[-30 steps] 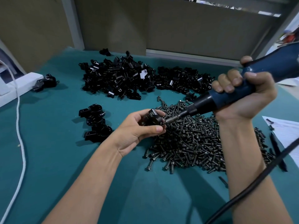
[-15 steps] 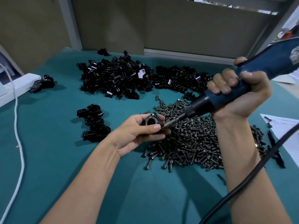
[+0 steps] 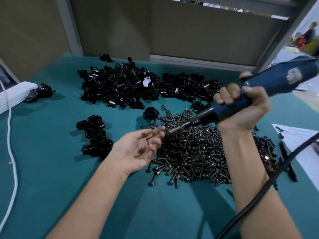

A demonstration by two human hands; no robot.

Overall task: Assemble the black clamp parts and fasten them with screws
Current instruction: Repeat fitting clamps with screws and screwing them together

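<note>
- Since half a second ago your left hand (image 3: 136,149) has let go of the clamp (image 3: 150,113). That black piece now shows as a blur at the far-left edge of the screw pile (image 3: 198,152), apart from your fingers.
- You cannot tell whether the clamp rests flat on the desk (image 3: 51,178) or which way its bore faces.
- Left grip: spread, palm up, fingers loosely extended and holding nothing, with the fingertips just beside the driver's tip.
- Right grip: your right hand (image 3: 241,107) is wrapped tight round the blue screwdriver (image 3: 276,81), held above the screws.
- Around you, a big heap of loose black parts (image 3: 120,88) lies at the far side, and a smaller heap (image 3: 186,90) touches its right end.
- Left of your left hand sits a cluster of clamps (image 3: 95,135). A lone clamp (image 3: 39,91) lies against the white power strip (image 3: 15,94) at the far left, and a white cable (image 3: 10,135) trails down that edge.
- Stray screws lie between your left fingertips and the dropped clamp.
- Across your right forearm runs the black cord (image 3: 259,195). A paper sheet (image 3: 302,144) lies at the right edge.
- Your screwdriver's long axis runs from upper right down to lower left, with its tip pointing at your left fingertips.
</note>
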